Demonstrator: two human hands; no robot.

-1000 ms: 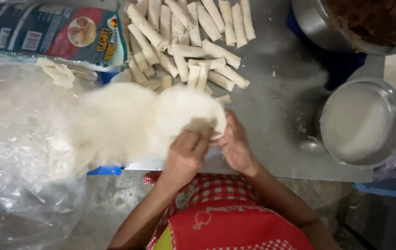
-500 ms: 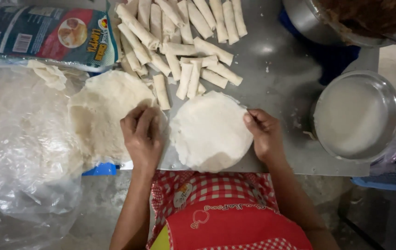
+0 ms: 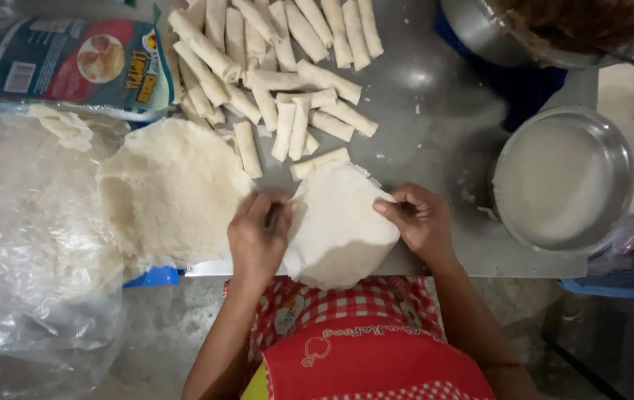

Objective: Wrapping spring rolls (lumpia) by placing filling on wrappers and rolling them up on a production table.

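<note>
- Since the earlier frame, I've moved my left hand [image 3: 258,235] off the pale wrapper stack [image 3: 169,189] onto the thin round white wrapper [image 3: 339,222].
- Both the left and my right hand [image 3: 419,220] pinch its edges, fingers closed.

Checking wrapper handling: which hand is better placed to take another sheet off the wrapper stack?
Left, probably. The left hand grips the loose wrapper right beside the wrapper stack, while the right hand pinches the wrapper's far edge, away from the stack.

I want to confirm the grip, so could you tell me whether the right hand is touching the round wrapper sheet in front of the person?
Touching. The head view shows the right hand pinching the edge of the wrapper sheet.
</note>
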